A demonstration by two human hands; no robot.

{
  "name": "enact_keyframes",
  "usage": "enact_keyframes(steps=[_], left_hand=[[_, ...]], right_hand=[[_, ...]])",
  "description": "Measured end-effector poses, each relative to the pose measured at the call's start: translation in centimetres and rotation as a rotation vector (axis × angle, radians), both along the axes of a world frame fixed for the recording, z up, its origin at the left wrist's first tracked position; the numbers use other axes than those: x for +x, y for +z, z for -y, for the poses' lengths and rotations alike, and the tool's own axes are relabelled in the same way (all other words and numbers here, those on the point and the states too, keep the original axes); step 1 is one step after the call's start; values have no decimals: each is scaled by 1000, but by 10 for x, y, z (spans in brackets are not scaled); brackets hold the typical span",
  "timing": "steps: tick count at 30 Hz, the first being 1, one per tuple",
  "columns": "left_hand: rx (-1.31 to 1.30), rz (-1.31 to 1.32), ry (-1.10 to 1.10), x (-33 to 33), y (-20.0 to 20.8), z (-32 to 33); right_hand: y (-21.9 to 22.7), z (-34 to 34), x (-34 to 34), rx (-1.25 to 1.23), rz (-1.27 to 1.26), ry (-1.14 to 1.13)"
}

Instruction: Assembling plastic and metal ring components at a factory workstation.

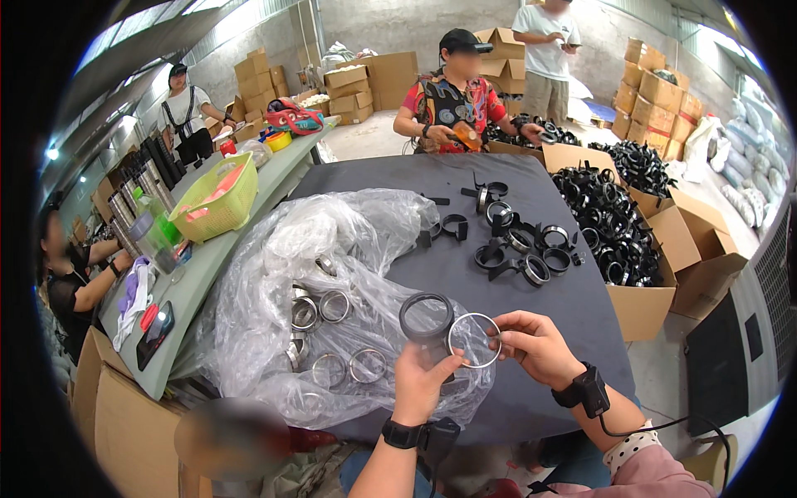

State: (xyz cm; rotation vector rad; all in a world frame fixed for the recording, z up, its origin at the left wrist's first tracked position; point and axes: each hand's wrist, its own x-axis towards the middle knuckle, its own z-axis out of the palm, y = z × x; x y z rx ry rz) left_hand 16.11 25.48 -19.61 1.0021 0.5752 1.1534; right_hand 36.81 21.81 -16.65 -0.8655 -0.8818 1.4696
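Over the near part of the dark table [581, 365], my left hand [418, 382] is closed around a black ring [432, 334] with a deep wall, its fingers partly hidden behind it. A thin silver metal ring [476, 314] is pinched at its right edge by my right hand [538, 347]. The two rings are side by side, their rims overlapping in view, and my left thumb is at the silver ring's lower edge. Left of my hands, several silver rings [335, 306] lie in and under a large clear plastic bag [249, 332].
Black ring clamps [535, 267] lie scattered on the table's far right. Cardboard boxes [639, 311] full of them stand beside it. Across the table a person [452, 91] handles an orange object and a clamp. At left, a grey-green bench [199, 286] carries a green basket [237, 207].
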Motion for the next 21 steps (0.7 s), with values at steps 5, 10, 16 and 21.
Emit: enact_keyframes(steps=[5, 10, 16, 21], left_hand=[[-150, 99, -3, 2, -1, -1], [8, -111, 66, 2, 0, 3], [401, -549, 260, 16, 2, 21], [383, -555, 159, 25, 4, 23]], right_hand=[[1, -1, 3, -27, 102, 22], [11, 4, -3, 43, 361, 91], [2, -3, -11, -81, 397, 59], [-8, -10, -20, -224, 195, 123]])
